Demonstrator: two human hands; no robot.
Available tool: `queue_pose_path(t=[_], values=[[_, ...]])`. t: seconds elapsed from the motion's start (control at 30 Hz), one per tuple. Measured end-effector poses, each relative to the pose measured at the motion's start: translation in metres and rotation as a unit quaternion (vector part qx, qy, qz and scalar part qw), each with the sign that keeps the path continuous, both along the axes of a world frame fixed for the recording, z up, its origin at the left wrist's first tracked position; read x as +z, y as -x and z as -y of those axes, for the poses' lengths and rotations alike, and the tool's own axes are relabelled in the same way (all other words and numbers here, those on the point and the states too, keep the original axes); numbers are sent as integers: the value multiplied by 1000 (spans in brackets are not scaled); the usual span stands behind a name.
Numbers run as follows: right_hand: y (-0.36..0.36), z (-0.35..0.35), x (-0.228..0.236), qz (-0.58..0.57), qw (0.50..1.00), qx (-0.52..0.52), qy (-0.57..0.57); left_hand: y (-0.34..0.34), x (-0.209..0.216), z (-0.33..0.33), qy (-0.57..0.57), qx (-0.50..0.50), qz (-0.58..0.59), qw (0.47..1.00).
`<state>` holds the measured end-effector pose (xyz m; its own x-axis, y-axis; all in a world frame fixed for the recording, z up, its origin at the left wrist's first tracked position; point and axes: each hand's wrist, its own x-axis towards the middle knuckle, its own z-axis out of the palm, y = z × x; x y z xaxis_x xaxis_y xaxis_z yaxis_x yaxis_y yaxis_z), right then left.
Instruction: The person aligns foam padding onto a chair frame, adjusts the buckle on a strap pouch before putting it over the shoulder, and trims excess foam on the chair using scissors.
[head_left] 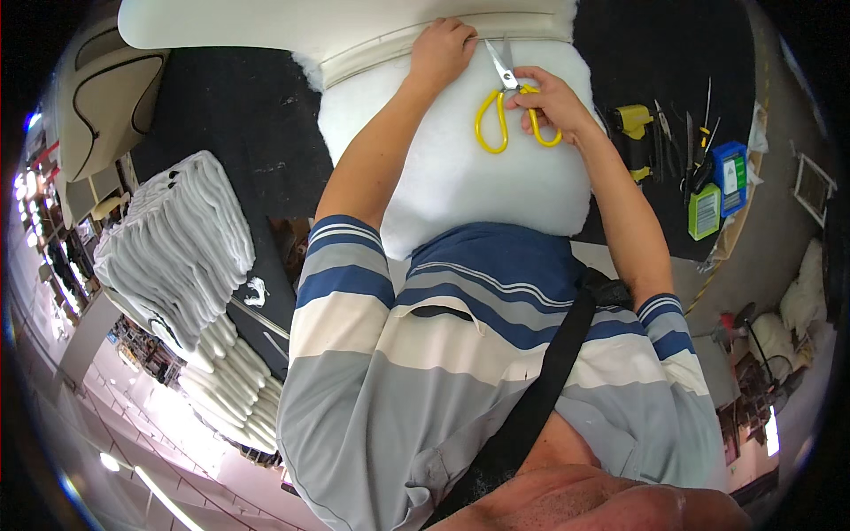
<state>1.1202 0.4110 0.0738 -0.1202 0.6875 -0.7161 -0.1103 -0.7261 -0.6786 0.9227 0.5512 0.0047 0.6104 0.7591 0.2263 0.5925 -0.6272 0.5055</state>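
My right hand grips scissors with yellow loop handles. A finger and the thumb are at one loop; the metal blades are spread and point away from me, toward the seam. Just left of the blade tips, my left hand has its fingers bent and pressed together on the edge of a cream fabric piece. A ridged seam runs along that fabric. Under both hands lies a thick white batting pad, reaching back to my body. My left fingertips are partly hidden.
The table has a black cover. At left stands a stack of white padded pieces; beyond it are cream pieces with dark piping. To the right lie a yellow-and-black tool, several slim hand tools, a green box and a blue box.
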Motion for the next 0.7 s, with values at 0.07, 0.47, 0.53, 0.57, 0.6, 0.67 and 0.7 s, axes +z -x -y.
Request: queue_pose_path(t=[0.07,0.47,0.53,0.57,0.6,0.67,0.7], values=[[1,-1,3,-2,1000,0,5,1,-6,0,7,5,1,1000],[1,-1,8,30,999,20,9,-4,-6,-11,198,48,-70,976],[1,-1,8,34,999,19,5,-4,-6,-11,198,48,-66,977],[2,-1,7,34,999,19,5,-4,-5,-11,201,48,-67,976],[3,-1,7,30,999,9,8,-5,-5,-10,204,48,-68,975],[3,0,6,27,1000,-1,11,-5,-5,-10,200,49,-74,976],[3,0,3,22,1000,-7,8,-6,-6,-11,195,51,-81,976]])
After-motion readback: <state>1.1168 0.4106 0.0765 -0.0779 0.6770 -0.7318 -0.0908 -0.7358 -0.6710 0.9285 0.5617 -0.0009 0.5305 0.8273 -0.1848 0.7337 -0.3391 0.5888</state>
